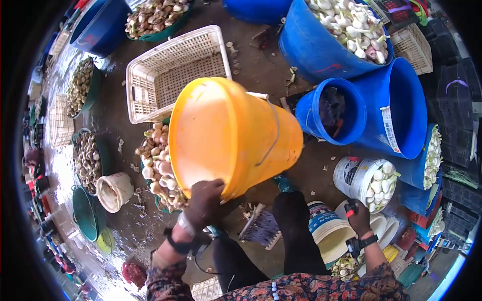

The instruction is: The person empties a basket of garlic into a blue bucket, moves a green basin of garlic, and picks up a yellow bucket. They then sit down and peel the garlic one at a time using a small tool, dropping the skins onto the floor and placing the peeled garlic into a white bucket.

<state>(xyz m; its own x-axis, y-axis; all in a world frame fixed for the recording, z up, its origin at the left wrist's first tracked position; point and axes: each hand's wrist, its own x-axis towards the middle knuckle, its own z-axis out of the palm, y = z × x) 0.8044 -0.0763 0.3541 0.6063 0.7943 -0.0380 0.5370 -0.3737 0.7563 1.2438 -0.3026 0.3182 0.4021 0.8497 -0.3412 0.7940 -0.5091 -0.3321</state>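
Left hand [206, 199]: yellow bucket [266, 140] gripped by its near rim, held tilted.
Right hand [359, 219]: seen near bulb-filled white bucket [350, 175]; grip cannot be told.

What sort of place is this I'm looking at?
Probably a workplace for trimming or sorting bulbs, likely garlic: a big blue tub heaped with pale bulbs, browner bulbs piled elsewhere, and scraps scattered across a wet floor.

A dark, red-flowered top [326, 287] and pale beads [274, 291] show at bottom centre, black trousers [297, 233] just above. Black wrist straps [371, 240] sit lower left and right.
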